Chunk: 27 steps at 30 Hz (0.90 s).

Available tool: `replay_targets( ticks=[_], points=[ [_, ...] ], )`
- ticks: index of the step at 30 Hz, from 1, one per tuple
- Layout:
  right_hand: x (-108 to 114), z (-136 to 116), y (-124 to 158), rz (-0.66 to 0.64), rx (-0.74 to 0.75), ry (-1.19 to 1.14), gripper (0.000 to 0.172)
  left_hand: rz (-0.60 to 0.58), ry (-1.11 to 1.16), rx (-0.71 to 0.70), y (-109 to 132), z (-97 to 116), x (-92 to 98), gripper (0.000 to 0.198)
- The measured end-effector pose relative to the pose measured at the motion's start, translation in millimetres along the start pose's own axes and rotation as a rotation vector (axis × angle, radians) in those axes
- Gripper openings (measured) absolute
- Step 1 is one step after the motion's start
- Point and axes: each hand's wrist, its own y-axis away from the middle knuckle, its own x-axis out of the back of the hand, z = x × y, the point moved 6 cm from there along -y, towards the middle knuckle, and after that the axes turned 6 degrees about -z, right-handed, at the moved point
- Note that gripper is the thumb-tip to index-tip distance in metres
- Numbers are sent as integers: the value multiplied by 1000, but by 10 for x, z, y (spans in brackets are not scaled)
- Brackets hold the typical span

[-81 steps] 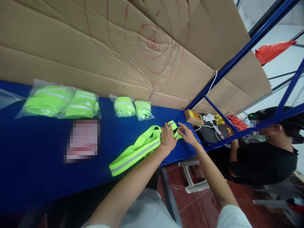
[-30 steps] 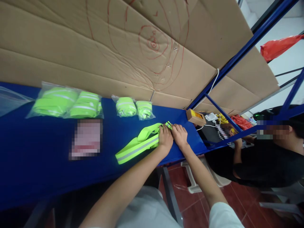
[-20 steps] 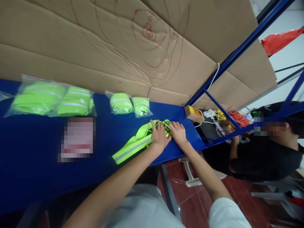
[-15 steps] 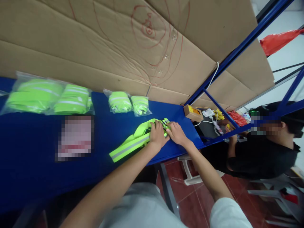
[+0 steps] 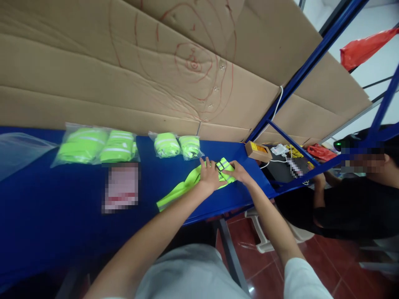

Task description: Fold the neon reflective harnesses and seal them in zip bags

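Observation:
A fluorescent yellow-green reflective strap [image 5: 179, 192] with grey stripes lies across the blue table. Its far-left part is a loose length, while its right end is folded into a short bundle with a black buckle [image 5: 220, 166]. My left hand [image 5: 210, 176] lies over the strap left of the buckle, fingers spread, covering part of it. At the bundle's right side, my right hand [image 5: 242, 172] has its thumb and fingers closed around the folded end.
Clear bags of folded yellow-green straps [image 5: 82, 145] stand along the cardboard wall [image 5: 140, 83], with smaller bags [image 5: 167, 145] nearby. A blurred-out packet [image 5: 121, 189] lies left. A small cardboard box [image 5: 258, 152] sits by the blue frame [image 5: 288, 85]. A person [image 5: 358, 203] sits right.
The strap's right end is now a wider folded bundle with its buckle showing. My left fingers have spread, and my right hand has moved to the bundle's edge. The camera view has shifted.

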Motion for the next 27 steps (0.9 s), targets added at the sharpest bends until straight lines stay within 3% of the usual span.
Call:
replay_targets(
  ticks=[4,8,14,20,24,27],
  points=[
    [22,7,37,-73,-49,-233,69,66,28,-2,145,-157,-21,96],
    [111,74,53,-136,-68,-423,59,97,55,-66,319,-235,-64,106],
    [183,191,42,-214,-119,-536,37,48,55,-154,379,-276,-172,86],
    [214,154,38,-116,-141,-410,39,19,41,-161,388,-259,-211,66],
    [299,31,59,33,-102,-207,47,4,36,-165,397,-236,-208,60],
    [356,-129,121,166,-64,19,43,-14,37,-181,381,-223,-218,57]
  ],
)
